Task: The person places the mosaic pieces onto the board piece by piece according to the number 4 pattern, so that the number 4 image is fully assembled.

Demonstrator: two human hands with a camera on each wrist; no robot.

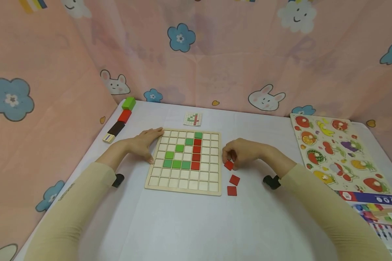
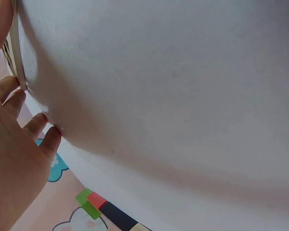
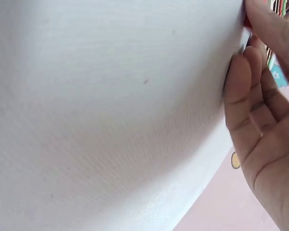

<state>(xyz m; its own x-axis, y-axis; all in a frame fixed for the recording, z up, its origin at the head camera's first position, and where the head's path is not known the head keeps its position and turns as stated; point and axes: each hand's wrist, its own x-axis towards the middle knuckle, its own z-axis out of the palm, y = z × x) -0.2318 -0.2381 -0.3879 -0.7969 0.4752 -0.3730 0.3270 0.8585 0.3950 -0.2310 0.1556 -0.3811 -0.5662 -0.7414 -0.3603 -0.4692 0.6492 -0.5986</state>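
A wooden grid board [image 1: 183, 184] lies on the table, with green tiles [image 1: 176, 164] set in a stepped line and a column of red tiles [image 1: 196, 157] beside them. My left hand [image 1: 143, 142] is spread along the board's left edge, thumb and fingertips touching it. In the left wrist view, the fingers of my left hand [image 2: 19, 144] reach down to the cloth by the board's rim [image 2: 17, 53]. Right of the board, my right hand [image 1: 243, 150] pinches a red square tile [image 1: 228, 165] at the table surface. Two loose red tiles [image 1: 234, 179] lie just nearer to me.
A small pattern card [image 1: 192, 119] lies behind the board. At the back left, green, red, black and cream blocks [image 1: 116, 128] form a row. A fruit puzzle board [image 1: 339, 152] and a printed box [image 1: 375, 217] occupy the right side. Patterned pink cloth [image 1: 209, 54] hangs behind the table.
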